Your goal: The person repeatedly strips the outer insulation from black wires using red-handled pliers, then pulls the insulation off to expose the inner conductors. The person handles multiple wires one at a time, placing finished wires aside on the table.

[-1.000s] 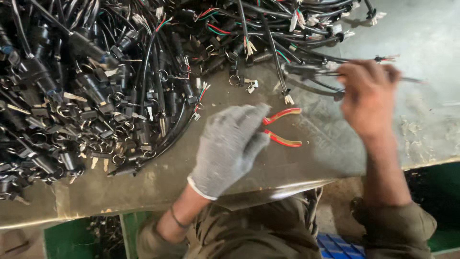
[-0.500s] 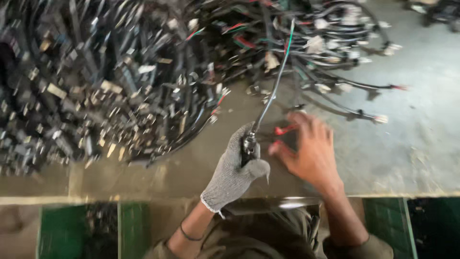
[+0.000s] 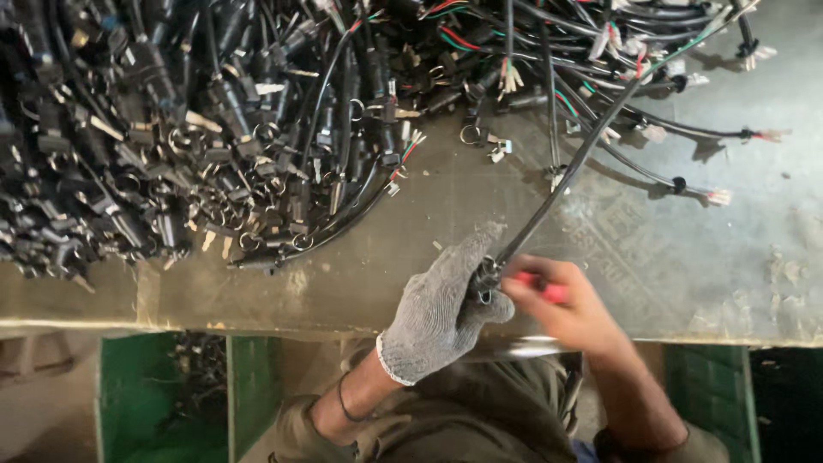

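My left hand [image 3: 441, 309], in a grey knit glove, grips the near end of a black cable [image 3: 573, 168] that runs up and to the right into the wire pile. My bare right hand [image 3: 573, 310] is closed around red-handled cutters [image 3: 542, 288], whose tip sits at the cable's end connector beside the gloved fingers. Both hands are close together at the near edge of the worn metal bench [image 3: 480, 206].
A big heap of black cable harnesses with connectors and rings [image 3: 171, 137] fills the bench's left and back. Loose wires with white plugs [image 3: 720, 195] trail to the right. Green bins [image 3: 154, 394] stand below the bench edge on the left and right [image 3: 711, 386].
My right hand moved from the wires at the right to the cutters and picked them up. My left hand took hold of a cable end, and both hands came together at the bench edge.
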A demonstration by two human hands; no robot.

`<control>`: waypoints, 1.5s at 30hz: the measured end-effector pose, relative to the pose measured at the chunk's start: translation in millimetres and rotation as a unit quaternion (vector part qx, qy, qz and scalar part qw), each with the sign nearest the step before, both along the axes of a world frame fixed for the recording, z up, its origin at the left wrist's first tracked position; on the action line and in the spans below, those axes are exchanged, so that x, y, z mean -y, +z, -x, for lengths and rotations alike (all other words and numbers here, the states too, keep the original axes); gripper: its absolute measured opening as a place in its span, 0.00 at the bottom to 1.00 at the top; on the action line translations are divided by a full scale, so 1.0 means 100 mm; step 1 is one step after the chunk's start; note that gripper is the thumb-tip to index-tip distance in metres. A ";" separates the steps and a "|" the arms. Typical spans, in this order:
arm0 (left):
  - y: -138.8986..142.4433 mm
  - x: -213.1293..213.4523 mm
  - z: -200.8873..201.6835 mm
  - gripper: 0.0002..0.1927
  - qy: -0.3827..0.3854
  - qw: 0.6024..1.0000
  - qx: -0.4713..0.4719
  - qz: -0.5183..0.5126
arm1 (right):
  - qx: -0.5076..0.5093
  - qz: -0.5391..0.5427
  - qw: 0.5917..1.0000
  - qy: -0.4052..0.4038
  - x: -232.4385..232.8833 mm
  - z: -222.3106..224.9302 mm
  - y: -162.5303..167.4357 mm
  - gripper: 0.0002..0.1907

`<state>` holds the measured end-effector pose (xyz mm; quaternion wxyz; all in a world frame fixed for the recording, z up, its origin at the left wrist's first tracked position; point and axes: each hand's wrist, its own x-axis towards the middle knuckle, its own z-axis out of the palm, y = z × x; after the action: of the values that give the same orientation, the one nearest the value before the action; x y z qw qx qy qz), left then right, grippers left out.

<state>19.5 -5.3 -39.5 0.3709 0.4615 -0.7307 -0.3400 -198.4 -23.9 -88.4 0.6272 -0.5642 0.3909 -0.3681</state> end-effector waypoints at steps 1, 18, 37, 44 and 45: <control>0.01 0.01 -0.01 0.43 -0.013 1.000 0.010 0.012 | -0.116 -0.027 0.992 -0.042 -0.02 -0.05 0.04 0.12; 0.03 -0.11 -0.05 0.33 -0.048 0.981 -0.110 -0.150 | -0.392 0.419 0.813 -0.097 0.25 -0.19 0.07 0.16; 1.24 0.10 -1.04 0.22 0.352 0.896 0.213 0.165 | -0.464 0.425 0.769 -0.113 0.57 -0.06 0.22 0.29; 1.13 0.40 -1.20 0.23 0.288 0.872 0.364 0.159 | -0.454 0.488 0.687 -0.289 1.69 -0.32 0.42 0.28; 1.00 0.39 -1.02 0.25 0.227 0.884 0.355 0.203 | -0.450 0.500 0.684 -0.280 1.84 -0.38 0.45 0.33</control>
<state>121.7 -44.8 60.3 0.2389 0.6193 -0.7418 0.0960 -160.7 -208.1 -43.0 -0.1321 -0.7564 0.5237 -0.3691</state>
